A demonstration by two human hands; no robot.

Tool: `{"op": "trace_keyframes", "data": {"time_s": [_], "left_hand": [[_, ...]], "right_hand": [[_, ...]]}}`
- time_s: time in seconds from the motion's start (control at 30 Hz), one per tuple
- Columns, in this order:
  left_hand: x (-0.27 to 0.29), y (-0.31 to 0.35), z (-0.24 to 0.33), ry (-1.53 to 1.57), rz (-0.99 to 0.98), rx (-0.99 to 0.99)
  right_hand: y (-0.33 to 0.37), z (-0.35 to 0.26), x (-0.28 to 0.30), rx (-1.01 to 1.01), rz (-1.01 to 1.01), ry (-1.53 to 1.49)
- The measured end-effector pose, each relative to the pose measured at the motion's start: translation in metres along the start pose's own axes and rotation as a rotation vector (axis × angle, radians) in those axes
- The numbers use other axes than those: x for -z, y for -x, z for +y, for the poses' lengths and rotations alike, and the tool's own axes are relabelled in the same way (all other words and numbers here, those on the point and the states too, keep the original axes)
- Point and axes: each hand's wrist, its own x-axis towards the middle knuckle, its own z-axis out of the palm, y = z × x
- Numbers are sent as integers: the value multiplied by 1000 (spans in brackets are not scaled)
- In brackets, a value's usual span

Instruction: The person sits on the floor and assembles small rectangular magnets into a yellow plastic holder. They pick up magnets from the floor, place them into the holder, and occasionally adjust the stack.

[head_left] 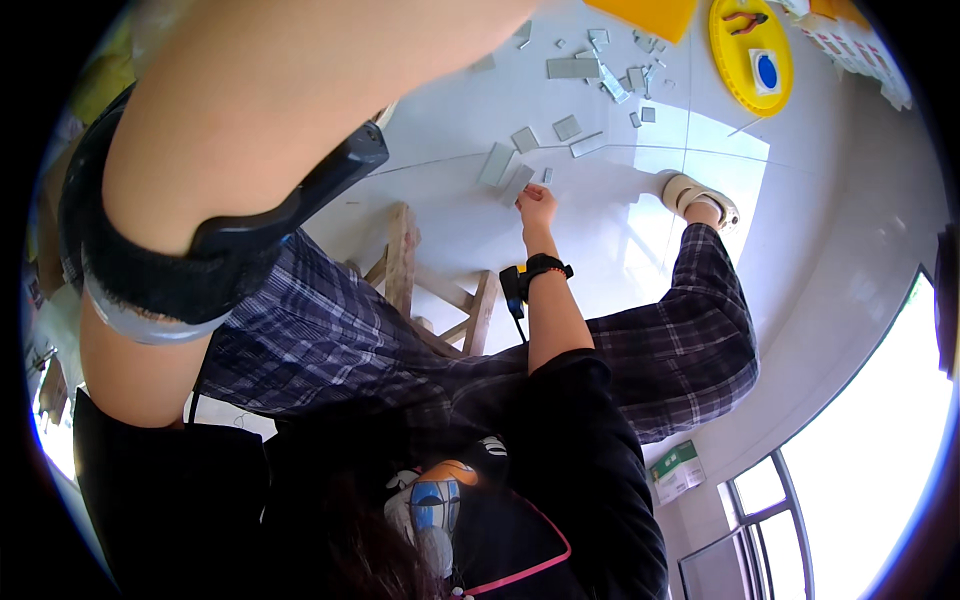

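Note:
Low over the tiled floor, my right hand [538,206] is closed in a pinch, its fingertips at the lower corner of a thin grey rectangular piece, like cut tile or glass [517,184]. Beside it lie a similar flat piece [495,163] and a tiny strip [547,175]. My left forearm [290,90] is raised across the upper left, close to the view, with a black strap and bracket around it. The left hand itself is beyond the upper edge.
More grey pieces [573,68] are scattered over the floor. A yellow tray [730,85] holds red-handled pliers [745,22] and a blue-and-white round item [766,72]. A wooden stool [402,262] stands between my legs. A green-and-white box [678,470] is by the wall.

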Motion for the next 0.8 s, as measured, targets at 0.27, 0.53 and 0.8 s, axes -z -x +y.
{"op": "trace_keyframes", "data": {"time_s": [0.27,0.53,0.8], "left_hand": [[-3,-3,-12,-16,69,56],[-6,-19,-21,-59,105,73],[-20,-39,-25,-121,124,73]], "right_hand": [[2,-20,3,-3,186,-181],[-63,-74,17,132,525,270],[-84,-90,15,-162,391,59]]}}
